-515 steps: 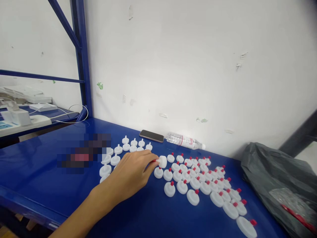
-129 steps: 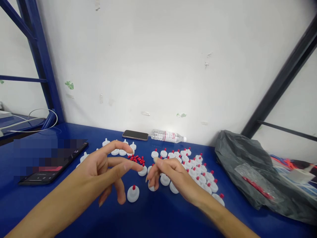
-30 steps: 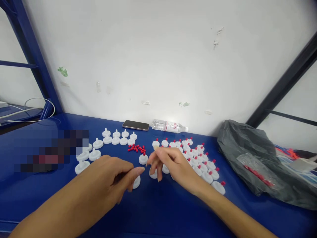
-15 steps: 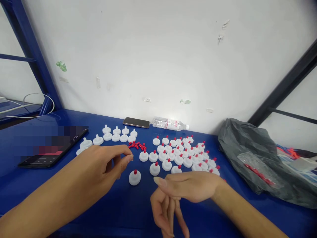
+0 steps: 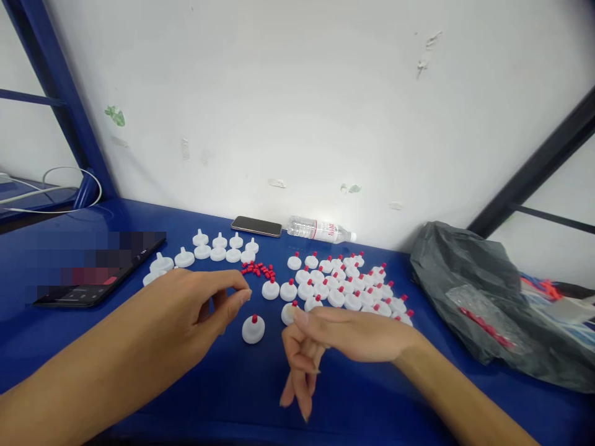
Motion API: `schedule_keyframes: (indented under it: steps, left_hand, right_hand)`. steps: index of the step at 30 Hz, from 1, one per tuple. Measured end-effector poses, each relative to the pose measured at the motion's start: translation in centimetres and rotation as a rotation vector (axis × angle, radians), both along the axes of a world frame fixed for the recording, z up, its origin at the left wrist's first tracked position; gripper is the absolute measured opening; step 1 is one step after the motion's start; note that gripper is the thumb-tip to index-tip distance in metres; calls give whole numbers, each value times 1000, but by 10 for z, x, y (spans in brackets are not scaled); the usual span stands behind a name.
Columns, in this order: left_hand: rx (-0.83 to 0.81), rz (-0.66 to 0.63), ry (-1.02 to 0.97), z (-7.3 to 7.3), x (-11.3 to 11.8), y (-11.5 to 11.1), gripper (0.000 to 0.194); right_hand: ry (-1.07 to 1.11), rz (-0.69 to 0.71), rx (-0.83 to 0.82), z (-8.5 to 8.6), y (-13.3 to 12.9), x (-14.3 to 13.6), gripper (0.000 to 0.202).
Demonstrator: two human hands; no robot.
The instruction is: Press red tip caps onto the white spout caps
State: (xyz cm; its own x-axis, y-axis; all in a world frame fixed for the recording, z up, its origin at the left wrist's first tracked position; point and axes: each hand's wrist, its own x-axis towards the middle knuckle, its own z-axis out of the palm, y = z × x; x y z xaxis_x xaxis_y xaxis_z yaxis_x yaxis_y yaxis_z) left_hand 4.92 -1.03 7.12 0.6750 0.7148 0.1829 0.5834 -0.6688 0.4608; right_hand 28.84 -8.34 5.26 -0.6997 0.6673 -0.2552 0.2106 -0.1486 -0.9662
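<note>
- Pinching is suggested at left hand (image 5: 188,303); anything gripped cannot be told.
- Right hand (image 5: 346,334) is held loosely bent, grip likewise unclear.
- Red-tipped lid (image 5: 253,331) is set between.

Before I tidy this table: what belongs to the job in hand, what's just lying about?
Likely the job:
plain white pieces
loose red caps
red-capped white pieces
possibly the clear packet with red pieces

Seemingly lying about:
phone by the wall
plastic bottle
dark device at left
</note>
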Motion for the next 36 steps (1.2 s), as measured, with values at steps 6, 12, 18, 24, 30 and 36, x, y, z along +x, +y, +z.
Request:
schedule_keyframes:
  steps: [6,12,18,24,30,36]
  left_hand:
    - [44,9,-6,-5,-2,2,40]
    - [48,5,17,-5,-3,2,40]
    - [-22,62,61,0,-2,4,33]
    - [147,230,125,0,-4,16,52]
    - [274,375,-55,-5,-7,35,30]
    - [178,411,-77,-2,-4,43,35]
  right_hand:
    - [1,104,-56,1,-1,1,72]
    - [-11,-22,35,10,-3,2,68]
    - [77,-202,145,5,-1,-1,57]
    - [86,-641,298,3,5,1,53]
    - [68,-828,376,0,10,3,47]
    - [57,-910,408,-3,13,3,35]
